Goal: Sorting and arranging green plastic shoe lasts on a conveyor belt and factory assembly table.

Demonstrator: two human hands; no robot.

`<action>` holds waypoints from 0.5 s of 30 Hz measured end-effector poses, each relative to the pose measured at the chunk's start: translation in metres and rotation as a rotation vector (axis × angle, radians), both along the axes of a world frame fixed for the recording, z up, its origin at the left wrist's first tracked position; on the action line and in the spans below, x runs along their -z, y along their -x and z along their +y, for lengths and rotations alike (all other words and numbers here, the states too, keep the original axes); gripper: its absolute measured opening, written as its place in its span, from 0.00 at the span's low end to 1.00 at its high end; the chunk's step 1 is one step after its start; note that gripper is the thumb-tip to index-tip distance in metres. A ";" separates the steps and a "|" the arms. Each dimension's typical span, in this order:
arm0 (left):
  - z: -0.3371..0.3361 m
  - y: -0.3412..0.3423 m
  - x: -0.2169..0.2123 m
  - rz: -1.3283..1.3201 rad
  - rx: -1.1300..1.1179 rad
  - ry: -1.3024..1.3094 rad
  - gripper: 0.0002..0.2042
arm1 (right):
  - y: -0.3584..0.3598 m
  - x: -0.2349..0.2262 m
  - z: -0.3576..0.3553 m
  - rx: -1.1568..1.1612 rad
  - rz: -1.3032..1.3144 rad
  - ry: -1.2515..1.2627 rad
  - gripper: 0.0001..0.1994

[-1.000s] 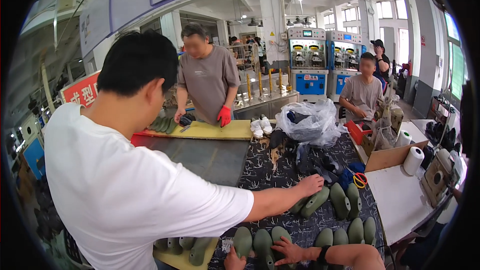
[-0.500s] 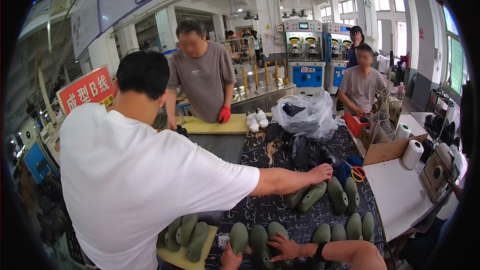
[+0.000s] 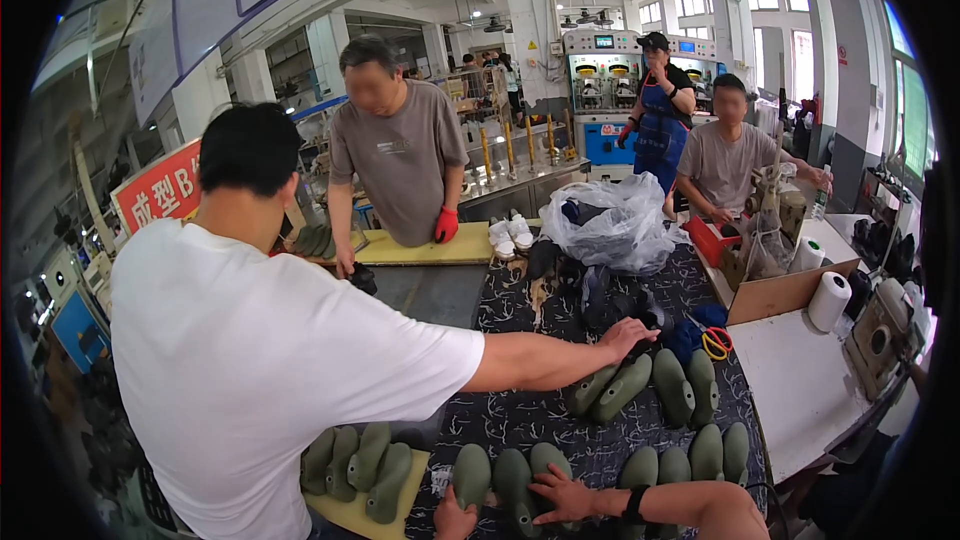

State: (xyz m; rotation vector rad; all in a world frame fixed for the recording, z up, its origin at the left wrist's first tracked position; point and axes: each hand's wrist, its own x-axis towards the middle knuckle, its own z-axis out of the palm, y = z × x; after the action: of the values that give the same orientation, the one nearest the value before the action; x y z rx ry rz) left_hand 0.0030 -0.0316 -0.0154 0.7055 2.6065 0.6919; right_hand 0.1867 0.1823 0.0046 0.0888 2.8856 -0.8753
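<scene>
The right hand (image 3: pixel 565 495) lies flat and open, fingers spread, on top of a green shoe last (image 3: pixel 545 470) in the front row on the black patterned cloth (image 3: pixel 520 415); it presses the last from above rather than closing around it. A dark band circles that wrist. The left hand (image 3: pixel 452 520) shows only in part at the lower edge of the view, just beside another green last (image 3: pixel 472 475) at the left end of the same row; whether it grips or merely touches that last cannot be told. More green lasts stand on the cloth to the right of the right hand and farther back. A person in a white T-shirt (image 3: pixel 260 370) stands left of the cloth and reaches across it, that person's hand (image 3: pixel 628 336) resting on a pair of lasts in the back row. Left of the cloth, a yellow board (image 3: pixel 350 510) carries four more lasts.
</scene>
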 end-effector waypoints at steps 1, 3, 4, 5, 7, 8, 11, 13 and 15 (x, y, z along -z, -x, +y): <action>-0.001 0.001 0.001 0.003 -0.001 0.000 0.37 | 0.000 0.002 0.000 0.000 -0.009 0.004 0.43; -0.002 0.002 0.005 0.002 0.007 0.002 0.36 | 0.000 0.004 0.002 -0.003 -0.016 0.008 0.43; -0.002 -0.005 -0.003 0.002 0.003 0.002 0.36 | -0.001 0.003 0.001 -0.004 -0.028 0.011 0.43; 0.000 -0.016 -0.017 0.059 0.001 -0.031 0.32 | -0.001 0.002 0.002 -0.002 -0.040 0.016 0.43; -0.001 -0.019 -0.020 0.116 -0.011 -0.064 0.28 | 0.000 0.000 0.003 -0.012 -0.064 0.039 0.44; -0.003 -0.012 -0.010 0.061 -0.004 -0.055 0.32 | 0.000 0.000 0.002 -0.022 -0.091 0.063 0.45; -0.003 0.003 0.006 -0.044 0.015 -0.009 0.38 | -0.002 0.008 -0.001 -0.008 -0.018 -0.036 0.43; 0.003 0.002 -0.005 -0.125 0.029 0.046 0.38 | -0.001 0.007 0.003 0.012 -0.029 -0.002 0.43; -0.001 -0.005 -0.015 -0.073 0.016 -0.007 0.37 | -0.004 -0.001 -0.003 0.001 -0.044 0.033 0.43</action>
State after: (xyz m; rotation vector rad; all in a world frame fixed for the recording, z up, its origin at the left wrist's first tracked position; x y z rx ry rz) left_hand 0.0085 -0.0324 -0.0001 0.6898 2.5308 0.7086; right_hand 0.1906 0.1794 0.0055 0.1047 2.8294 -0.9086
